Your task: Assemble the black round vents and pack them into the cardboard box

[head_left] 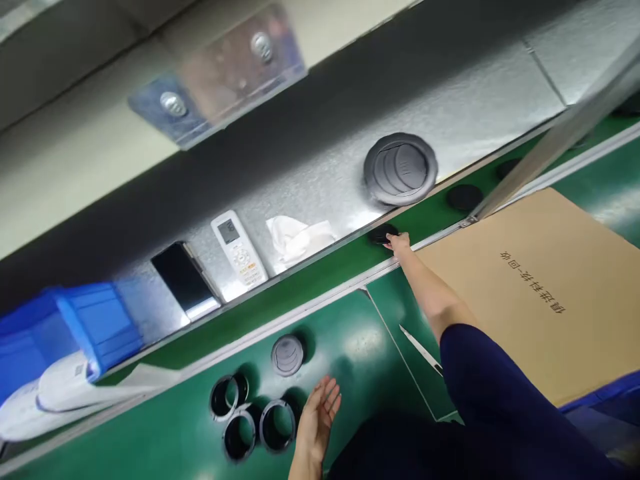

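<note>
My right hand (399,244) reaches far forward to the green belt and its fingers are closed on a small black round part (383,233) lying there. My left hand (320,413) hovers open, fingers spread, over the green table (165,433) near me. Just left of it lie three black rings (250,420) and one grey round vent piece (287,355). A larger grey round vent (401,169) rests on the metal shelf behind the belt.
More black discs (465,197) lie further along the belt. On the metal shelf sit a white remote (239,248), a phone (184,279), crumpled tissue (297,241) and a blue bin (75,327). A cardboard sheet (540,287) lies at the right.
</note>
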The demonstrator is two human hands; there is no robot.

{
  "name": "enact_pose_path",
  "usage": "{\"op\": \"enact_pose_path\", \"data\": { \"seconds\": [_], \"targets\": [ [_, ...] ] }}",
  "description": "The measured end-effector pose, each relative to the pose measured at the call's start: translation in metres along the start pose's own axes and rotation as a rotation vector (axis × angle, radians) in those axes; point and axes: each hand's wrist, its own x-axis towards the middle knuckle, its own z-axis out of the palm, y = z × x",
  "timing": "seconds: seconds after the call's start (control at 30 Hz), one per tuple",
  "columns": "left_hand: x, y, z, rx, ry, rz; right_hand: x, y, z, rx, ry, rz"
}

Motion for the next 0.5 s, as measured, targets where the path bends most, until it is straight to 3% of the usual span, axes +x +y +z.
{"op": "enact_pose_path", "data": {
  "seconds": [0.13, 0.23, 0.33, 0.4, 0.5],
  "targets": [
    [-0.019, -0.002, 0.038, -0.023, -0.204, 0.119, -0.099, 0.064, 0.019, 0.020, -0.296, 0.138],
    [-0.029, 0.008, 0.067, -0.227, -0.430, 0.323, -0.199, 0.119, 0.006, 0.150, -0.634, 0.236],
    [-0.033, 0.024, 0.076, -0.350, -0.505, 0.383, -0.276, 0.151, -0.017, 0.136, -0.906, 0.309],
    [-0.042, 0.031, 0.071, -0.393, -0.507, 0.410, -0.301, 0.155, -0.028, -0.052, -0.977, 0.171],
    [-0.064, 0.033, 0.055, -0.431, -0.546, 0.424, -0.307, 0.137, -0.038, -0.344, -0.833, -0.439]
  ]
}}
